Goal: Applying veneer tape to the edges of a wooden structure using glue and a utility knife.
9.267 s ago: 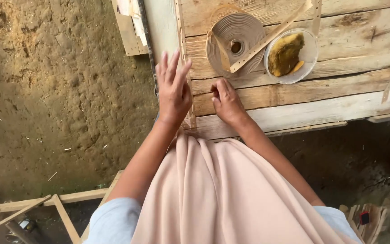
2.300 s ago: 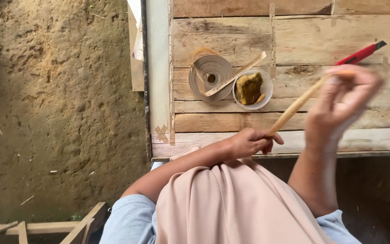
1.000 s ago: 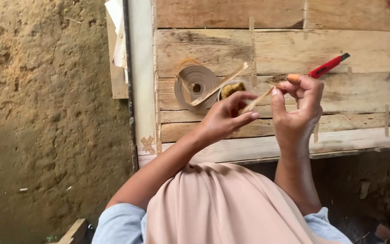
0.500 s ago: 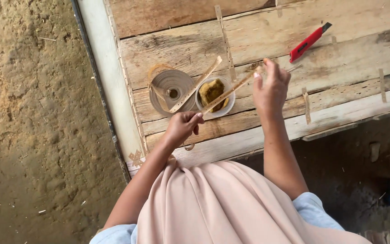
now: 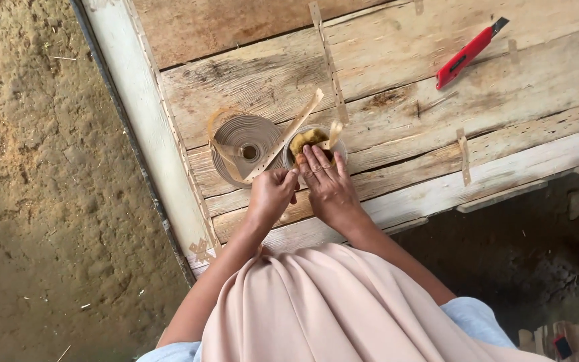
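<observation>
My left hand [image 5: 271,194] is closed on the near end of a thin tan strip [image 5: 288,133] that slants up across a roll of tan tape [image 5: 244,151]. My right hand [image 5: 328,186] lies flat with fingers stretched, its tips at the near rim of a small clear bowl [image 5: 338,149] of yellow-brown paste [image 5: 308,139]. A short piece of strip [image 5: 334,133] stands in the bowl. Both hands rest on a rough wooden plank table [image 5: 397,107].
A red utility knife [image 5: 467,53] lies at the far right of the table. Several short tan strips [image 5: 462,156] are stuck on the planks. A white board [image 5: 141,121] edges the table's left side; bare dirt ground [image 5: 35,167] lies beyond it.
My right hand has dropped from the far side of the bowl to its near rim and flattened. My left hand moved up to the strip by the roll. The camera moved closer.
</observation>
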